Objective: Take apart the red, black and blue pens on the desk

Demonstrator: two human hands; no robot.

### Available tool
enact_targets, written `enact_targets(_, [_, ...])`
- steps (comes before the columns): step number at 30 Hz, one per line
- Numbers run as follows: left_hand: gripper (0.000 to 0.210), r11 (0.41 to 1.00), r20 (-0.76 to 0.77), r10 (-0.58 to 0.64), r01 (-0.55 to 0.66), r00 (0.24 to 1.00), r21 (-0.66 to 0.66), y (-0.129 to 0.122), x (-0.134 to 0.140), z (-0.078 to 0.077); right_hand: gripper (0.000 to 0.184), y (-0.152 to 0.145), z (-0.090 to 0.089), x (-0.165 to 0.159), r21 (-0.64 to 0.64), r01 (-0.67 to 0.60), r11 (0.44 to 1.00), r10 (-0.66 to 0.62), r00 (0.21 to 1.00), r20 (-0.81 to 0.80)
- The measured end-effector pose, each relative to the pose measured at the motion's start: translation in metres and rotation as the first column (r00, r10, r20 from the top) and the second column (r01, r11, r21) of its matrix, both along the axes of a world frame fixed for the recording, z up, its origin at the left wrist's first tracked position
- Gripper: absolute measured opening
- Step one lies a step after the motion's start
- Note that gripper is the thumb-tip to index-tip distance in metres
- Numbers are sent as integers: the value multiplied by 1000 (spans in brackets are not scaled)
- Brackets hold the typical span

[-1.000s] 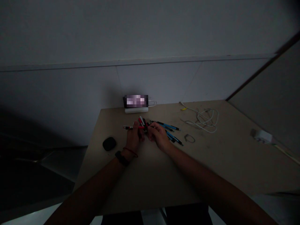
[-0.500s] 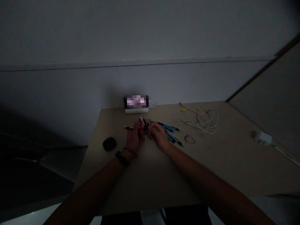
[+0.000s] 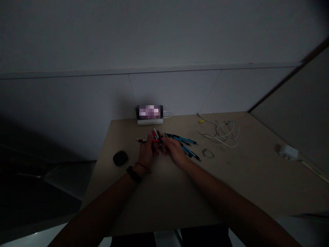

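A red and black pen (image 3: pixel 141 140) lies crosswise in my left hand (image 3: pixel 147 148), its fingers closed round the barrel. My right hand (image 3: pixel 172 147) is closed at the pen's right end, fingertips pinched against it; the exact grip is dark and partly hidden. Just behind my hands lie red and white pens (image 3: pixel 155 133) on the table, partly covered by my fingers. Several blue and black pens (image 3: pixel 189 140) are spread to the right of my right hand, some running under it.
A lit phone (image 3: pixel 149 112) leans above a white block (image 3: pixel 150 121) by the wall. A black rounded case (image 3: pixel 120 158) sits left. Rightward on the table (image 3: pixel 159 199) are a small loop (image 3: pixel 208 153), a coiled white cable (image 3: pixel 223 134) and a white plug block (image 3: pixel 288 151).
My right hand's fingers have shifted slightly at the pen's end, the index finger lowering. My left hand and the pen stay nearly where they were.
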State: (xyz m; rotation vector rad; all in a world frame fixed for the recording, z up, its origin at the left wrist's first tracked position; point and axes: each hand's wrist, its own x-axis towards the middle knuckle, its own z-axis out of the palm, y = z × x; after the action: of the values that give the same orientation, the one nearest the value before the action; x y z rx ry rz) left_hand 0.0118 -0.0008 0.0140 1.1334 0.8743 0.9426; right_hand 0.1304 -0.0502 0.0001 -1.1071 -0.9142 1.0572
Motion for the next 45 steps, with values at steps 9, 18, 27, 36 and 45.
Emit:
enact_targets(9, [71, 1000, 3, 2, -2, 1000, -24, -1, 0, 5, 60, 0, 1, 0, 22, 11, 1000, -11, 999, 33])
enact_targets(18, [72, 1000, -28, -19, 19, 999, 11, 1, -1, 0, 41, 1, -2, 0, 25, 24, 999, -21, 996, -82])
enact_targets(27, [70, 999, 25, -3, 4, 1000, -33, 2, 0, -2, 57, -1, 6, -3, -24, 3, 1000, -5, 999, -54])
enact_targets(36, [70, 999, 46, 0, 2, 999, -39, 2, 0, -3, 50, -1, 7, -4, -11, 10, 1000, -10, 996, -86])
enact_targets(45, [71, 1000, 36, -7, 8, 999, -29, 2, 0, -2, 56, -1, 11, -3, -33, -12, 999, 11, 999, -36])
